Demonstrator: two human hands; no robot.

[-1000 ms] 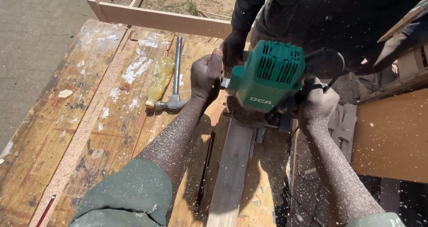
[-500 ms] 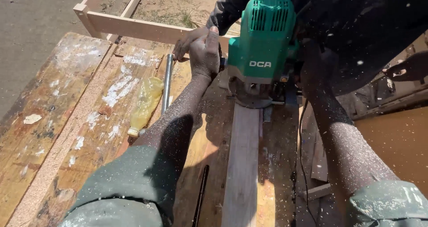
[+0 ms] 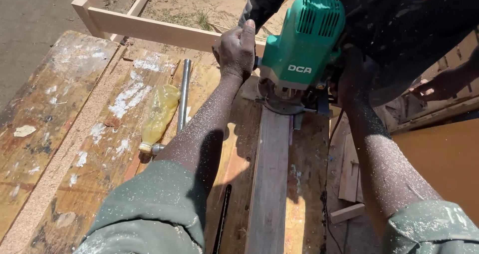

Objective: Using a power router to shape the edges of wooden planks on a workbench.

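A green electric router [image 3: 302, 49] stands on a long narrow wooden board [image 3: 272, 184] that runs away from me along the workbench. My left hand [image 3: 237, 49] grips the router's left handle. My right hand [image 3: 349, 74] holds its right side in shadow. Both my forearms are dusted with sawdust. The router's round base [image 3: 282, 102] rests flat on the far end of the board.
A crumpled yellowish plastic bottle [image 3: 157, 114] and a metal-handled hammer [image 3: 182, 102] lie on the paint-stained bench [image 3: 60, 134] to the left. A pale wooden frame [image 3: 149, 29] stands beyond the bench. Another person in dark clothes [image 3: 414, 29] stands opposite, hand [image 3: 431, 87] at right.
The router has moved away from me along the board, with both my arms stretching forward. More of the board now shows behind it.
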